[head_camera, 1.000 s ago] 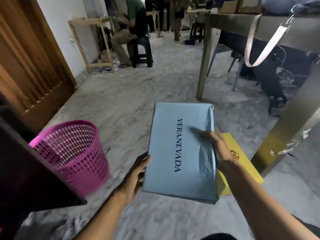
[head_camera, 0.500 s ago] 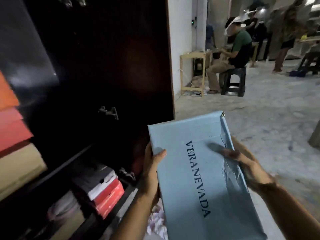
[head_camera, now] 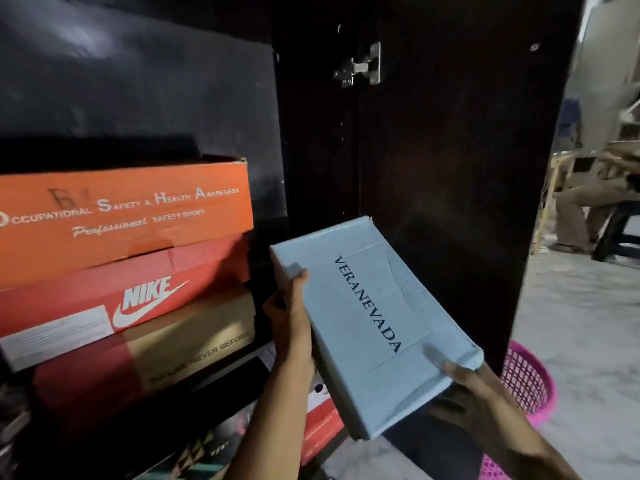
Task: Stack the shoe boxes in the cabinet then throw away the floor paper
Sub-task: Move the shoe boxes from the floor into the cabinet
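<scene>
I hold a light blue shoe box printed VERANEVADA in front of the dark cabinet. My left hand grips its left long side, thumb on the lid. My right hand holds its near right corner from below. The box tilts, its far end raised toward the cabinet's open bay. Left of it on a shelf stands a stack: an orange safety-shoe box on top, a red Nike box under it, a red and tan box at the bottom.
A pink mesh waste basket stands on the marble floor behind my right arm. More boxes lie on the lower shelf under the blue box. A seated person is at the far right. The cabinet's open door bears a metal hinge.
I have turned left toward the cabinet and carried the blue box closer to the shelf with the stacked boxes. My right hand has slid from the lid to the near corner.
</scene>
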A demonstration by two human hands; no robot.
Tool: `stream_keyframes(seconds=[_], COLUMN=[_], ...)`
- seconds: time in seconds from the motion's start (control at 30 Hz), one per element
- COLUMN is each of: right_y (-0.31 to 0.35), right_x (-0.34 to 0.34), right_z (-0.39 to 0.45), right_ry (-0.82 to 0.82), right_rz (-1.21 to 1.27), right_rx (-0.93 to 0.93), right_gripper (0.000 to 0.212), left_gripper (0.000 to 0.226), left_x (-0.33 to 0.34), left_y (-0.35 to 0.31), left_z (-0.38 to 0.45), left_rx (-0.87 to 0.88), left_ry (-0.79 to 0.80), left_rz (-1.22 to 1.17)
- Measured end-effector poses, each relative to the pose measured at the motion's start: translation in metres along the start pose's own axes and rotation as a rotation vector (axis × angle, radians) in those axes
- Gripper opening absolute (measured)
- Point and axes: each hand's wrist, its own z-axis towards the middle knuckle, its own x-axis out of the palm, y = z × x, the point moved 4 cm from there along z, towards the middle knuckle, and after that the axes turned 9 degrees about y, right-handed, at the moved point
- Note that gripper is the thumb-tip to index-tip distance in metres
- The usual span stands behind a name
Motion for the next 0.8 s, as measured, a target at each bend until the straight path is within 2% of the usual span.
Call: stream_keyframes(seconds=[0.1,0.23,0.27,0.33,0.37,0.47,0.57,0.7,0.77,0.8], right_y=[0.001,0.002,0.001,0.000,-0.002,-0.007,-0.020,-0.031,-0.031,-0.031], right_x=[0.015,0.034,0.038,0.044,0.046,0.051,0.052,0.062,0.073,0.080], right_z=[0.033,0.069,0.077,0.095,0.104,0.136,0.173,0.205,0.215,0.219], right_ry=[-0.073,-0.130,-0.157,-0.203,-0.218,-0.255,-0.277,-0.328,-0.295,-0.265], right_rz=[-0.007,-0.017,-0.027,-0.034,-0.037,-0.034,-0.023,-0.193,-0.287,-0.329], right_rx=[0.038,0.128,0.153,0.199,0.216,0.239,0.198,0.145,0.127,0.121], right_gripper=[0.060,0.038,0.040,0.046,0.048,0.058,0.080,0.080,0.083,0.076], left_gripper=[0.058,0.034,0.035,0.057,0.061,0.039,0.050,0.032,0.029,0.029], left_x=[-0.017,-0.035,-0.037,-0.042,-0.044,-0.048,-0.049,-0.051,-0.050,-0.050], left_y=[0.009,0.022,0.026,0.034,0.036,0.040,0.044,0.041,0.035,0.034], left_z=[0.014,0.016,0.014,0.008,0.006,0.001,0.000,0.012,0.020,0.024], left_rx=[-0.029,0.011,0.027,0.061,0.080,0.124,0.170,0.202,0.238,0.228], left_ry=[-0.092,-0.132,-0.121,-0.096,-0.082,-0.073,-0.054,-0.164,-0.230,-0.252], left_rz=[-0.010,0.090,0.117,0.145,0.136,0.146,0.218,0.412,0.451,0.466])
